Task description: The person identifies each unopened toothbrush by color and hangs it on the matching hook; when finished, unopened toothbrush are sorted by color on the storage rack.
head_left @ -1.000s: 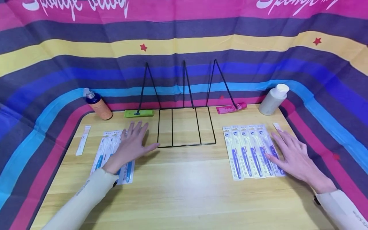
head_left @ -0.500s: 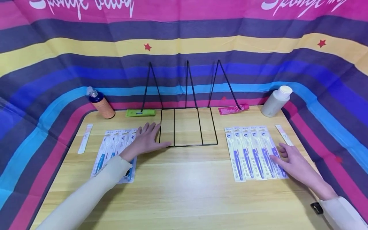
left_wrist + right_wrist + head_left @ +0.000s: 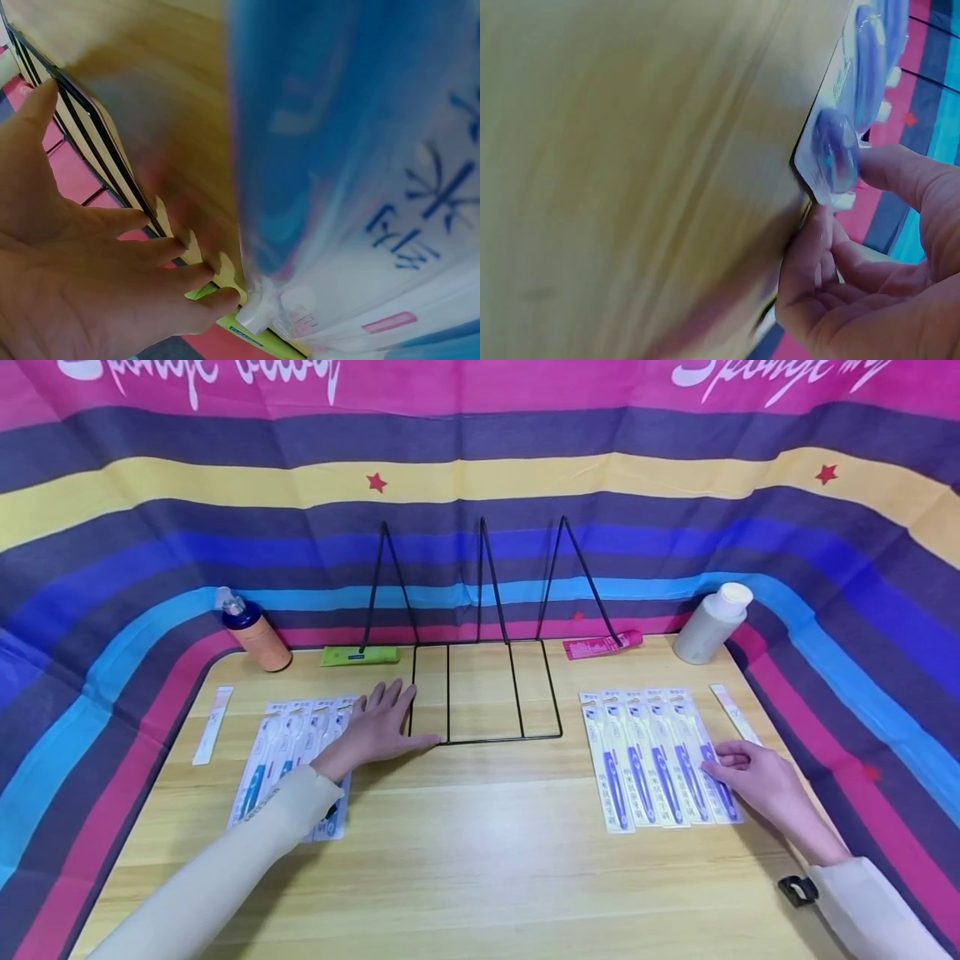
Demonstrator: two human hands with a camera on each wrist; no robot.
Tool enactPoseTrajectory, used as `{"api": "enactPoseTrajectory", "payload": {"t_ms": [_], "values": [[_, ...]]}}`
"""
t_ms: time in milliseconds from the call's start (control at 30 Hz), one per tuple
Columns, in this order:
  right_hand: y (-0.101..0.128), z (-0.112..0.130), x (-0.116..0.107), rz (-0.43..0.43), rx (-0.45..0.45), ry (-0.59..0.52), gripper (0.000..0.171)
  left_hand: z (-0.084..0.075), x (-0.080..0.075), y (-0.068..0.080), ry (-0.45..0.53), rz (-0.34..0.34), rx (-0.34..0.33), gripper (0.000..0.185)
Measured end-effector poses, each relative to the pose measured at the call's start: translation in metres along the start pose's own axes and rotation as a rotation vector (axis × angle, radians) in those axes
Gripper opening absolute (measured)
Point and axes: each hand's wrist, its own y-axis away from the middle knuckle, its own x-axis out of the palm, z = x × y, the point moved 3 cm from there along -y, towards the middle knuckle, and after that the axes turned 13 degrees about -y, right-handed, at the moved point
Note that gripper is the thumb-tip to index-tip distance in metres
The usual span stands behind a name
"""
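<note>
In the head view my left hand (image 3: 375,727) lies with fingers spread, its thumb right at the near left corner of a black wire rack (image 3: 498,740). Just left of it is a row of several blue packaged toothbrushes (image 3: 258,768), partly under my sleeve. My right hand (image 3: 767,783) pinches the right edge of the outermost purple packaged toothbrush (image 3: 716,768). In the right wrist view my thumb (image 3: 900,171) presses on its clear blister (image 3: 836,150), and a finger sits at the card's edge. More purple packaged toothbrushes (image 3: 648,760) lie in a row beside it.
A green tube (image 3: 375,656) and a pink tube (image 3: 592,647) lie by the rack's uprights. An orange pump bottle (image 3: 262,639) stands back left, a grey white-capped bottle (image 3: 708,627) back right. Narrow white packets (image 3: 213,727) lie at both sides. A striped cloth (image 3: 480,439) encloses the table (image 3: 480,877).
My left hand has moved right, off the blue toothbrushes to the rack's corner. My right hand has drawn its fingers in and now pinches the outermost purple toothbrush pack.
</note>
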Motion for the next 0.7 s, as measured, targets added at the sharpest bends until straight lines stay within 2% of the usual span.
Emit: {"api": "enactPoseTrajectory", "payload": {"t_ms": [300, 400, 467, 567, 633, 700], "values": [[0.001, 0.001, 0.002, -0.053, 0.084, -0.152, 0.057, 0.002, 0.000, 0.002, 0.015, 0.006, -0.010, 0.113], [0.003, 0.002, 0.001, -0.082, 0.103, -0.237, 0.059, 0.001, -0.001, 0.000, 0.025, 0.005, -0.005, 0.113], [0.005, 0.004, 0.001, -0.106, 0.102, -0.366, 0.054, 0.001, -0.001, -0.001, 0.021, 0.007, -0.005, 0.114], [0.009, 0.014, 0.002, -0.113, 0.082, -0.688, 0.040, 0.000, 0.000, -0.001, 0.012, 0.006, -0.002, 0.115], [0.013, 0.024, 0.005, -0.086, 0.064, -0.879, 0.040, 0.000, 0.001, -0.001, 0.003, 0.005, -0.007, 0.115], [0.017, 0.037, 0.010, -0.043, 0.048, -1.011, 0.045, 0.000, 0.001, -0.001, -0.005, -0.003, -0.003, 0.116]]}}
